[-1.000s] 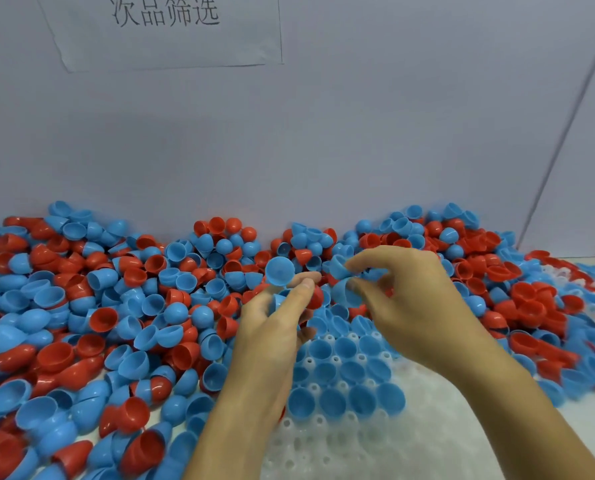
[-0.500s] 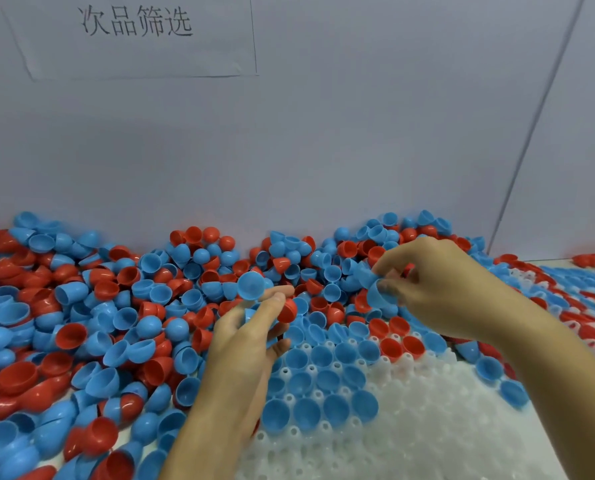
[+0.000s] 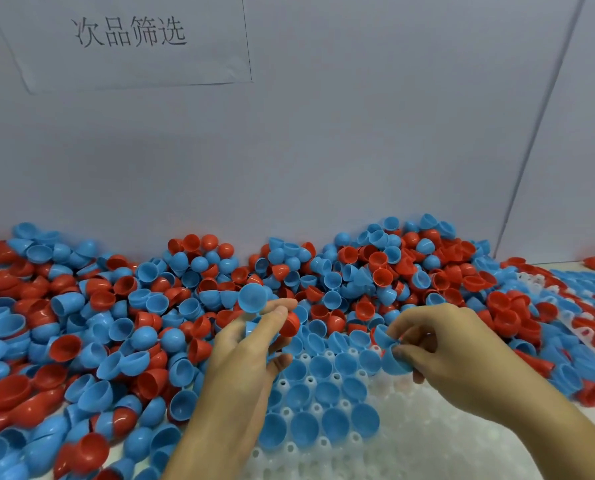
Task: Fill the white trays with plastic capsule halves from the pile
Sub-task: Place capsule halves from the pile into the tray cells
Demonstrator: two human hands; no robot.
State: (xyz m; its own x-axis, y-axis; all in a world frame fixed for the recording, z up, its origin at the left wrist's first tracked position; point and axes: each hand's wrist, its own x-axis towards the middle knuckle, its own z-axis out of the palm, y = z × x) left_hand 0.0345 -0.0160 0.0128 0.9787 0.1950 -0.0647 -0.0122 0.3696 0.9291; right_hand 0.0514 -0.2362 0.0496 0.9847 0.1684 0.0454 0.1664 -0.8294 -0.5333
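A big pile of blue and red capsule halves (image 3: 122, 327) covers the table from the left edge to the wall. A white tray (image 3: 410, 441) lies in front of me, with several blue halves (image 3: 323, 393) seated in its near-left sockets. My left hand (image 3: 244, 351) holds several halves at once: a blue half (image 3: 252, 297) sticks up at its fingertips and a red half (image 3: 289, 323) sits under the fingers. My right hand (image 3: 448, 351) pinches blue halves (image 3: 389, 351) just above the tray's filled rows.
A grey wall (image 3: 323, 150) closes off the back, with a paper sign (image 3: 129, 39) taped at upper left. A second white tray (image 3: 583, 327) filled with red and blue halves sits at the right. Loose halves spill around the near tray's far edge.
My right hand has come down and toward me from the pile with blue halves, now low over the tray. My left hand has stayed in place with its halves.
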